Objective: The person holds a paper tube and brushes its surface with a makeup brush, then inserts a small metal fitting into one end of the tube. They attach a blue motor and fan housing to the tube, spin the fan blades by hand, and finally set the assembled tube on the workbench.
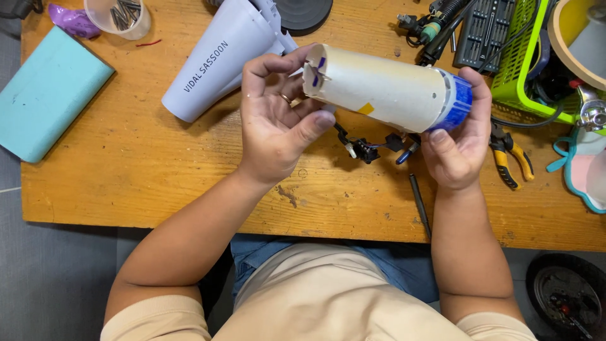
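the far side of the pale cylinder (385, 88) is hidden, and so is whatever sits inside it past the slotted left end. one cylinder, held level above the desk (145, 183), with a blue ring at its right end. the left hand (278, 123) has its fingers clamped round the left end; the right hand (456, 142) grips the blue end. one small wired part (372, 146) hangs beneath. one lilac dryer shell (221, 60) lies behind. one clear cup (120, 17), cut off at the top, holds dark screws. one green basket (527, 60) holds cables.
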